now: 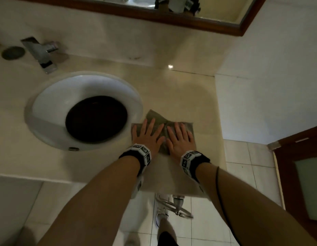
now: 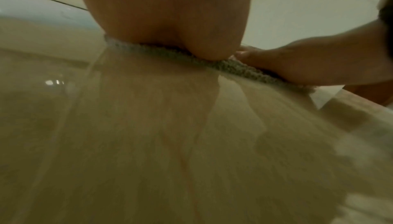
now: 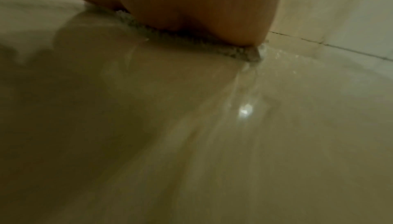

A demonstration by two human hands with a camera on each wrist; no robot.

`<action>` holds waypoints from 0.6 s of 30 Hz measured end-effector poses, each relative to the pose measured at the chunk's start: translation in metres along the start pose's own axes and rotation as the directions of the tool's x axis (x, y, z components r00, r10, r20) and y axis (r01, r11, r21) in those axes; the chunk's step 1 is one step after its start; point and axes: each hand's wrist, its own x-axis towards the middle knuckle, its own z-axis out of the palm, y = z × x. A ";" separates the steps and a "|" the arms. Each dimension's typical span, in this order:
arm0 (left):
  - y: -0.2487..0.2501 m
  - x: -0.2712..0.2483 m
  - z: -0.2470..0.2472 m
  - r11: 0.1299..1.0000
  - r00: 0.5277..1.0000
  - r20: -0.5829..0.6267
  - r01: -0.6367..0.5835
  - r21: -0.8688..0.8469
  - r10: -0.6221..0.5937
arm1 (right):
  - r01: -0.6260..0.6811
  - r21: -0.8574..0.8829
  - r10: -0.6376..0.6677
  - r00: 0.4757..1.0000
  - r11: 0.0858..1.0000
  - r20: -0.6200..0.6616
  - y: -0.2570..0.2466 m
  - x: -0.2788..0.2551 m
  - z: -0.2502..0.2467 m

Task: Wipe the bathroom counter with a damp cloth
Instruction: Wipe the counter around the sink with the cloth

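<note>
A grey-green cloth (image 1: 155, 118) lies flat on the beige counter (image 1: 186, 96), just right of the sink. Both hands press on it side by side with straight, spread fingers: my left hand (image 1: 148, 134) on its left half, my right hand (image 1: 179, 137) on its right half. In the left wrist view the heel of my left hand (image 2: 170, 25) sits on the cloth's edge (image 2: 234, 67), with the right hand (image 2: 308, 62) beside it. The right wrist view has the right palm (image 3: 202, 12) on the cloth's edge (image 3: 223, 49), with wet streaks on the counter (image 3: 212, 126).
A round white sink (image 1: 53, 96) holding a dark basin (image 1: 96, 118) sits left of the cloth. A metal tap (image 1: 41, 54) stands behind it. The tiled wall (image 1: 260, 86) bounds the counter on the right. A framed mirror (image 1: 171, 18) hangs above. The counter's front edge (image 1: 171, 192) is near my wrists.
</note>
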 end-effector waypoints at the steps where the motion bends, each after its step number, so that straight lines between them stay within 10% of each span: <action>1: -0.002 0.012 -0.005 1.000 1.000 -0.016 0.004 -0.008 -0.004 | 0.018 -0.007 -0.018 1.000 1.000 0.000 0.002 0.015 -0.005; 18: -0.015 0.119 -0.038 1.000 0.991 -0.133 0.013 -0.010 -0.014 | 0.027 0.023 -0.026 0.998 0.999 -0.060 0.023 0.139 -0.040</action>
